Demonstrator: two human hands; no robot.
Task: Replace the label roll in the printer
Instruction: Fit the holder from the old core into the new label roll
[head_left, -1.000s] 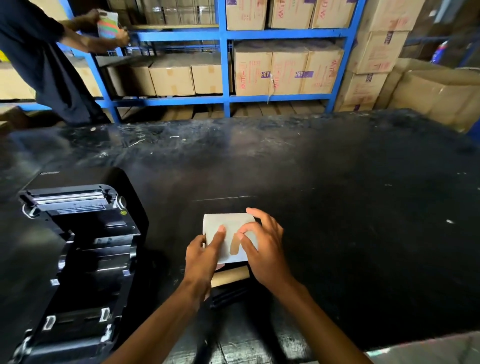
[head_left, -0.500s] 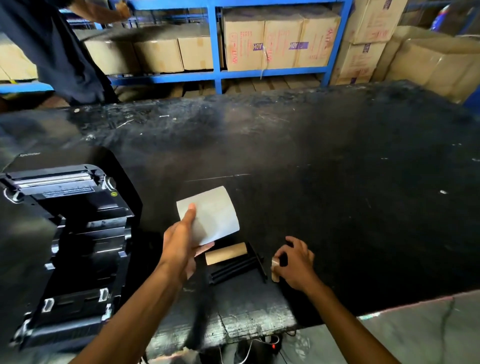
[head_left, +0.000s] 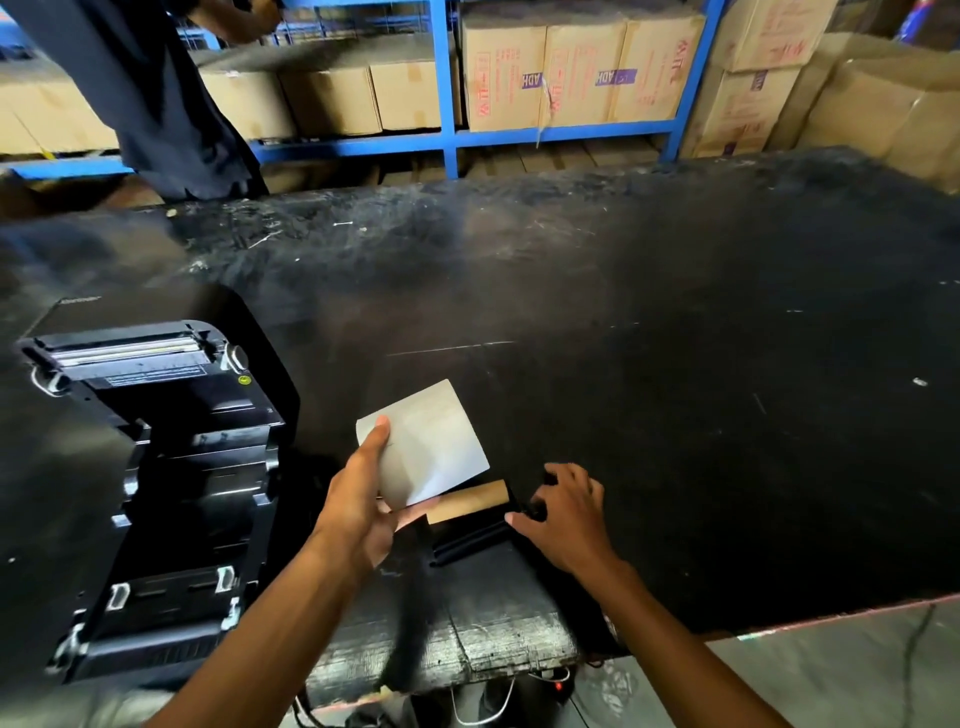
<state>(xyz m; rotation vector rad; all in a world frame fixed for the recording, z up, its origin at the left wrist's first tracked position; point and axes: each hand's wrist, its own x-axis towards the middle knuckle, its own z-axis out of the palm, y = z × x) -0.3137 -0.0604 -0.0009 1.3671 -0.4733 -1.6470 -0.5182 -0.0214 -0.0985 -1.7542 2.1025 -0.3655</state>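
My left hand (head_left: 358, 512) holds the white label roll (head_left: 434, 447) just above the black table, thumb on its upper left corner. Right below the roll lies an empty brown cardboard core (head_left: 467, 501), with a black roll spindle (head_left: 467, 540) alongside it. My right hand (head_left: 569, 517) is at the spindle's right end, thumb and curled fingers pinching its black end plate. The black label printer (head_left: 156, 467) stands open at the left, lid raised, its roll bay bare.
The black table (head_left: 675, 389) runs far to the right and back; its front edge is close to me. Behind it stand blue shelves (head_left: 447, 135) with cardboard boxes. A person in dark clothes (head_left: 156, 104) stands at the back left.
My right hand left the roll, dropped to the table on the right, then moved left onto the spindle's end. My left hand kept the roll, now held alone and tilted.
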